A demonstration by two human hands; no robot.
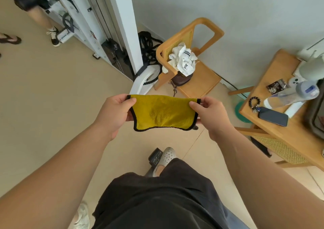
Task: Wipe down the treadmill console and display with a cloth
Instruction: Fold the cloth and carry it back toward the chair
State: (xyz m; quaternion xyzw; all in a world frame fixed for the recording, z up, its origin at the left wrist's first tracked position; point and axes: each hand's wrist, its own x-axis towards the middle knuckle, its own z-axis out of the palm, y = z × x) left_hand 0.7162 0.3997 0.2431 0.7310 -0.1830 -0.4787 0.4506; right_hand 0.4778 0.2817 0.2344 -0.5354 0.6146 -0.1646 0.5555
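Left hand point(115, 112) and right hand point(208, 115) each pinch a top corner of the mustard-yellow, black-edged microfibre cloth point(163, 113), stretched crosswise between them at waist height; no treadmill console visible

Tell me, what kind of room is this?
Probably a small gym or home workout room: a white cable machine with a black weight stack, coiled black ropes on the floor, and a wooden chair by the wall.
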